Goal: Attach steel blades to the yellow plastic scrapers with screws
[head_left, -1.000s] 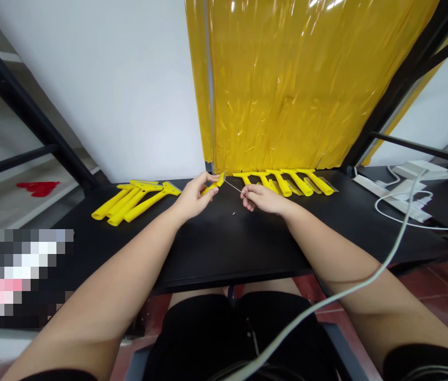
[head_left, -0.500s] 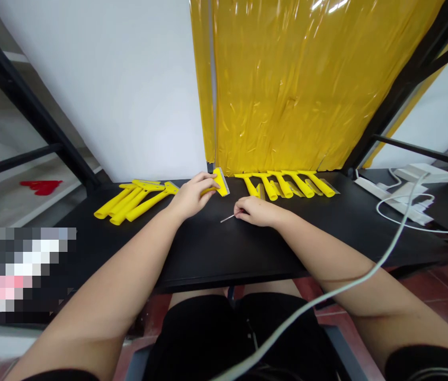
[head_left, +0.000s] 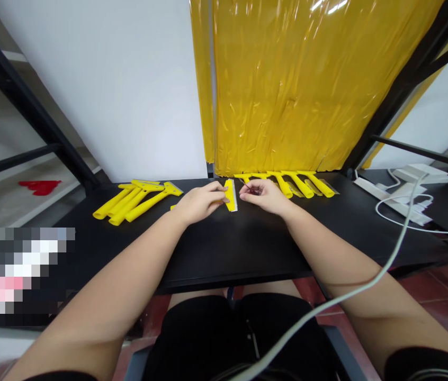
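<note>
Gripped in my left hand [head_left: 204, 202] is a yellow scraper [head_left: 230, 196], its head turned toward the right and a thin metal blade along its right edge. The end of its handle shows left of my wrist. My right hand [head_left: 266, 197] is closed in a pinch just right of the blade, apart from it. The thin metal rod it held a moment ago is mostly hidden by the fingers. Several yellow scrapers [head_left: 144, 201] lie at the left. Behind and right of my right hand, more scrapers with blades [head_left: 305, 185] lie in a row.
A black table [head_left: 232, 254] spans the view beneath my arms. White power strips [head_left: 399, 198] with cords lie at the right, and a pale cable [head_left: 327, 304] hangs across my right forearm. A yellow plastic sheet [head_left: 287, 95] and a white panel [head_left: 128, 90] stand behind.
My left hand has moved the scraper a little right and nearer, its head now more upright in view. My right hand has risen and shifted right; the rod has gone mostly out of sight.
</note>
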`<state>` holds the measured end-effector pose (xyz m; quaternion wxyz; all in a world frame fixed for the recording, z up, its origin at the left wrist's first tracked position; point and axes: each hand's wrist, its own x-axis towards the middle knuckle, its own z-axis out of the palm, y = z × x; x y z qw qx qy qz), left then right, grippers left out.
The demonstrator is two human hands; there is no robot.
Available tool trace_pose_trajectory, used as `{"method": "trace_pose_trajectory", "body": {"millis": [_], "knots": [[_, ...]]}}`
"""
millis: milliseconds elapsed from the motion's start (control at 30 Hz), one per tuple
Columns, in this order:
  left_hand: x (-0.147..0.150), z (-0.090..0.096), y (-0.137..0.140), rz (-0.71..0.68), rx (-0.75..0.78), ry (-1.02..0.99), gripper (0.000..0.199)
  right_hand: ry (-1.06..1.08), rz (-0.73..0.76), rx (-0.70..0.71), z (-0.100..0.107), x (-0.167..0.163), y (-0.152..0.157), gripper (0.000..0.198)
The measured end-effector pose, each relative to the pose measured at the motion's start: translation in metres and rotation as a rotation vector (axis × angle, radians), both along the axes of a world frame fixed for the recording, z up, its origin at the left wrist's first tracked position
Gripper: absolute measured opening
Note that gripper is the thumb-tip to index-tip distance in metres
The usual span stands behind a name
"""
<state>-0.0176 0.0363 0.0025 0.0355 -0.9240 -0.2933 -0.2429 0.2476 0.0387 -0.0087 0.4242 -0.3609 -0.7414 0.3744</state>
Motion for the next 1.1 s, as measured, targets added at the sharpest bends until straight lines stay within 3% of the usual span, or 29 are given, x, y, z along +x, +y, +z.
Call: {"method": "trace_pose_trajectory", "body": {"millis": [133,333,467,567,667,733,933,1100], "knots": [[0.006,0.000,-0.003,-0.013,0.004,0.021,0.023,-0.004,0.066,0.014,-0.005,-0.005,0.000,0.023],[0.008,0.001,-0.005,0.036,0.030,0.035,0.022,-0.060,0.044,0.087,-0.004,-0.007,0.000,0.024],[0.009,0.002,-0.007,0.026,-0.031,-0.056,0.019,0.044,0.059,0.017,-0.003,-0.007,0.002,0.029],[0.013,0.000,-0.005,-0.011,-0.228,-0.346,0.011,0.176,-0.027,0.003,-0.002,-0.004,0.005,0.030],[0.019,-0.001,-0.005,0.005,-0.572,-0.704,0.026,0.232,-0.067,0.043,-0.001,-0.005,0.003,0.032],[0.023,-0.001,-0.006,-0.022,-0.753,-0.839,0.035,0.195,-0.082,0.104,0.000,-0.009,-0.002,0.030],[0.030,0.000,-0.013,-0.134,-1.091,-0.841,0.044,0.050,-0.153,0.341,0.003,-0.022,-0.010,0.017],[0.035,0.000,-0.018,-0.170,-1.148,-0.824,0.044,-0.027,-0.155,0.367,0.003,-0.023,-0.008,0.013]]}}
